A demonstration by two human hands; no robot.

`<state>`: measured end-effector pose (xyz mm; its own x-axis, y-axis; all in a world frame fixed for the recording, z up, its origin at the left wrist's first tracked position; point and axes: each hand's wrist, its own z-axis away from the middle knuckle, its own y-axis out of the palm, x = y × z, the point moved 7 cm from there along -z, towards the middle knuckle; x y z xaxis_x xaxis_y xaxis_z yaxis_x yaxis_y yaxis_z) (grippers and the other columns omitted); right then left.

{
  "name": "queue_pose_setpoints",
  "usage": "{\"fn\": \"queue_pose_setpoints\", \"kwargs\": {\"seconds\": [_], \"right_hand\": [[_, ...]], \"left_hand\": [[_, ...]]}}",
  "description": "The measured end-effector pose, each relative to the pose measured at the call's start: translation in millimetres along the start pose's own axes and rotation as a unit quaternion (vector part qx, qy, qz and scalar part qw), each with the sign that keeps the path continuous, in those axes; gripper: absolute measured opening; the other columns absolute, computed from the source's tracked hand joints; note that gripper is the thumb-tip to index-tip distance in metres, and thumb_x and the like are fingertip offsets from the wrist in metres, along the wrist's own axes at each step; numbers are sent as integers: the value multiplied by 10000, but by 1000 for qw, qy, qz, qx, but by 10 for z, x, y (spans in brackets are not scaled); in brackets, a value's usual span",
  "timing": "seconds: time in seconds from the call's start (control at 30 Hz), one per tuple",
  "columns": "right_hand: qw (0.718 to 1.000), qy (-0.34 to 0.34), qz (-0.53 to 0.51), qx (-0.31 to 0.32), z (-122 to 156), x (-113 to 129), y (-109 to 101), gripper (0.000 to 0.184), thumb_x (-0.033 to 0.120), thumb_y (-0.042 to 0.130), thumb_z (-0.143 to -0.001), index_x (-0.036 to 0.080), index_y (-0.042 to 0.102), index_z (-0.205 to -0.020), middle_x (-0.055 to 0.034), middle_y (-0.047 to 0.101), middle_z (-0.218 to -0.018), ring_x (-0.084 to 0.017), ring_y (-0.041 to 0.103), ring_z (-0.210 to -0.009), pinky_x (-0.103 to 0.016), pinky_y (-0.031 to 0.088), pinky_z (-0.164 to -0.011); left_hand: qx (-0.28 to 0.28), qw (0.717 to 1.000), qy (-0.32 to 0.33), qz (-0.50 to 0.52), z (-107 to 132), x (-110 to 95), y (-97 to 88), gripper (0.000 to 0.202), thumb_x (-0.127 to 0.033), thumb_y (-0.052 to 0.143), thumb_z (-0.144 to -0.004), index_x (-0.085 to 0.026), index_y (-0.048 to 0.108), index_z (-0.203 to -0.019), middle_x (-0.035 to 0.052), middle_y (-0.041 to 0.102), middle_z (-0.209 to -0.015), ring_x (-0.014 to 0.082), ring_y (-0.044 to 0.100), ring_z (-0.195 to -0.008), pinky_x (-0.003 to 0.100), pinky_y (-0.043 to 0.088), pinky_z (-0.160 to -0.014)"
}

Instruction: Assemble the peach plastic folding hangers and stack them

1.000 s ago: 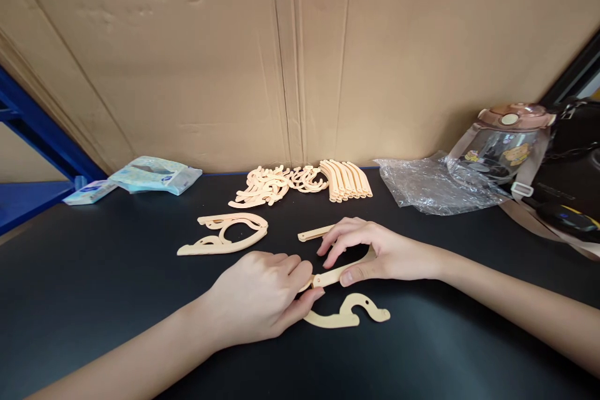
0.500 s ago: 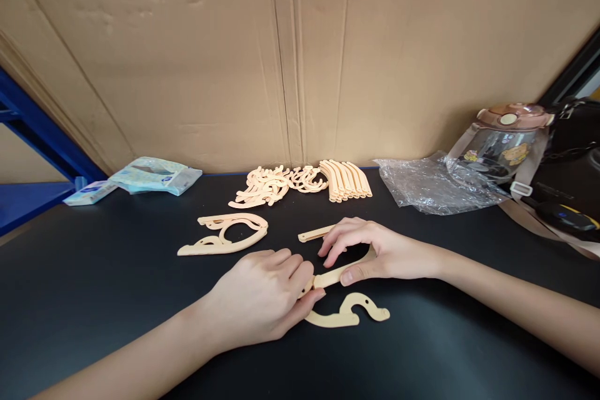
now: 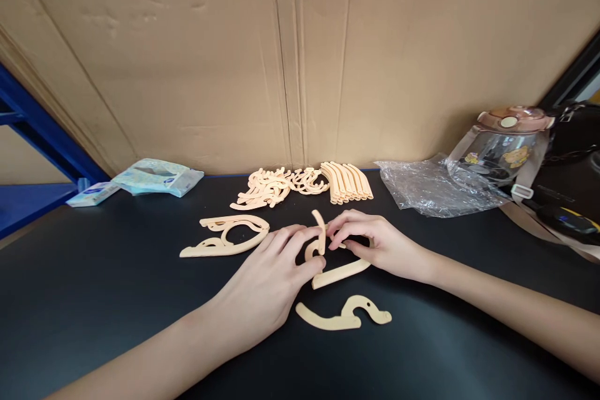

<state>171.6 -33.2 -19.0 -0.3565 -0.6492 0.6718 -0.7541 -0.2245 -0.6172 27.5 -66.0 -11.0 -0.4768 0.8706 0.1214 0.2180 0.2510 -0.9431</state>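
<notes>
My left hand (image 3: 276, 275) pinches an S-shaped cream hanger piece (image 3: 320, 232), one curved end of which points up from the fingers. Close on its right, my right hand (image 3: 375, 242) has its fingertips closed around a hanger arm, mostly hidden by the fingers. Another slim hanger arm (image 3: 342, 273) lies below the right hand, its right end behind that hand. In front of both hands a loose curved hanger piece (image 3: 330, 322) with a hook-like bend lies flat. A folded hanger (image 3: 225, 249) made of joined pieces rests just left of my left hand.
At the back lie a pile of curved hanger pieces (image 3: 267, 186) and a stack of hanger arms (image 3: 347, 182). To the right are a crumpled clear plastic bag (image 3: 431, 187) and a strapped bottle (image 3: 510, 144). A tissue pack (image 3: 162, 176) sits at back left, before the cardboard wall (image 3: 187, 62).
My left hand has moved up and away from the near arm, and its curved piece now points upward. My right thumb has let go of the near arm; the fingers close on the far one.
</notes>
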Motion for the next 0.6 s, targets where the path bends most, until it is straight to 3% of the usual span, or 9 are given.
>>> {"fn": "queue_pose_setpoints", "kwargs": {"seconds": [0.17, 0.37, 0.43, 0.5, 0.6], "right_hand": [[993, 56, 91, -48, 17, -105, -61, 169, 121, 567, -848, 250, 666, -896, -53, 593, -1109, -204, 558, -1074, -377, 482, -911], [986, 114, 116, -40, 21, -224, -68, 129, 190, 567, -873, 235, 679, -917, -56, 613, -1074, -216, 567, -1040, -394, 456, -927], [985, 111, 127, -37, 18, -213, -69, 171, 179, 533, -890, 234, 684, -950, -61, 615, -1090, -219, 565, -1044, -394, 456, -915], [985, 106, 128, -37, 15, -203, -75, 191, 182, 512, -904, 230, 687, -962, -63, 623, -1095, -221, 565, -1050, -396, 452, -916], [988, 102, 101, -50, 11, -212, -95, 171, 217, 524, -914, 227, 688, -957, -58, 650, -1077, -215, 579, -1046, -399, 440, -944]], "left_hand": [[19, 999, -39, -4, 25, 65, 90, 470, 71, 373, -760, -225, 552, -1078, 105, 483, -1341, 260, 532, -1010, 421, 471, -820], [33, 989, -53, 134, -13, 28, -1, 234, -122, 304, -957, -203, 520, -998, 61, 565, -1093, 195, 503, -845, 333, 422, -746], [39, 982, -59, 174, -23, 15, -8, 142, -253, 386, -967, -194, 494, -896, 48, 568, -1029, 191, 494, -834, 327, 409, -740], [34, 983, -65, 171, -22, 15, -6, 208, -371, 518, -920, -195, 463, -823, 33, 573, -956, 197, 488, -812, 329, 397, -719], [27, 983, -69, 166, 0, 25, 13, 172, -335, 561, -901, -201, 460, -863, 23, 587, -961, 193, 504, -810, 321, 398, -706]]}}
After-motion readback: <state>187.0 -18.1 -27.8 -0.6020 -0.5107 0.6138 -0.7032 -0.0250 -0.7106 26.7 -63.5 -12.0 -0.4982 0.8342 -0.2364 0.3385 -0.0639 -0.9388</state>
